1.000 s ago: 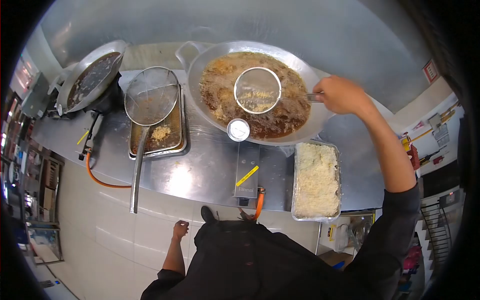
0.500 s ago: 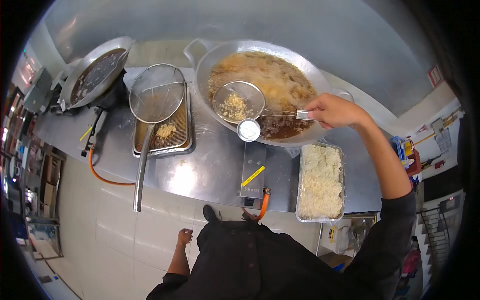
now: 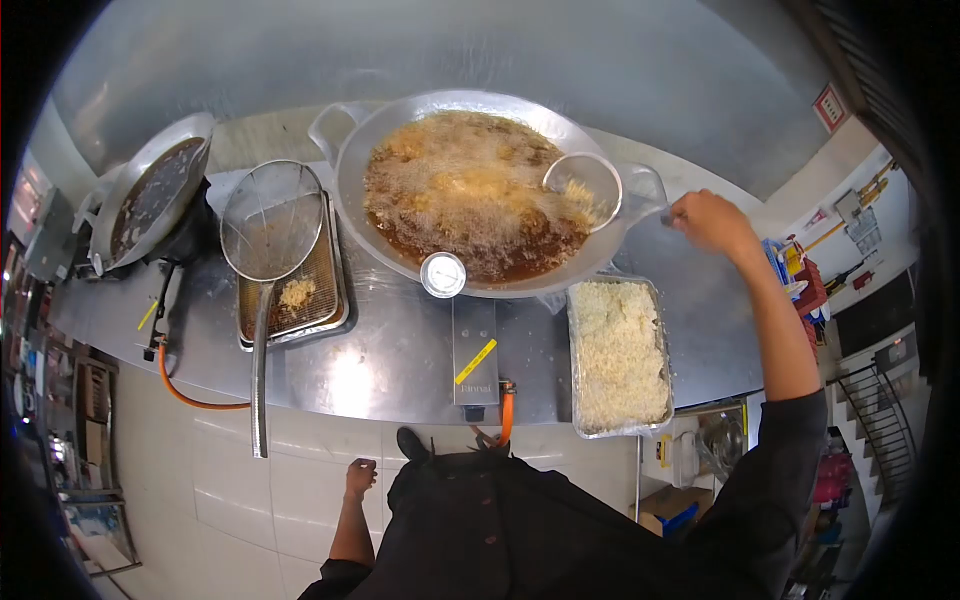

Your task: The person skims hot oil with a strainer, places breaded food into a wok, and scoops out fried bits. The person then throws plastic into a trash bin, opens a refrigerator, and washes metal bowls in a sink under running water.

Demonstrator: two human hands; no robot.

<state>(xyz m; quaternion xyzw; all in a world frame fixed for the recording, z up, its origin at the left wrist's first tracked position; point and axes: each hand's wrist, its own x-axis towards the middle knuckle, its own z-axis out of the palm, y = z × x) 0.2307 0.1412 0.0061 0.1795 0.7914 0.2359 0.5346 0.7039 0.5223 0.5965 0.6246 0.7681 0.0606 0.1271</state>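
My right hand point(image 3: 708, 222) grips the handle of a small wire strainer point(image 3: 598, 163), its bowl tilted over the right side of a big metal wok point(image 3: 350, 205). Golden chopped bits point(image 3: 577, 200) lie in the strainer. Brown oil point(image 3: 465, 190) bubbles and foams in the wok. A round dial thermometer point(image 3: 443, 275) sits at the wok's front rim. Low by my side hangs my left hand point(image 3: 361, 476), fingers curled, with nothing visible in them.
A foil tray point(image 3: 575, 385) of pale chopped food stands front right. At left, a large long-handled strainer point(image 3: 262, 340) rests across a mesh-lined tray point(image 3: 338, 290), its handle overhanging the counter edge. A second wok point(image 3: 195, 150) of dark liquid stands far left. An orange hose point(image 3: 507, 410) hangs below.
The small strainer has moved right across the wok, from the front middle to its right side, and is more tilted. My view has shifted a little. My left hand stays low.
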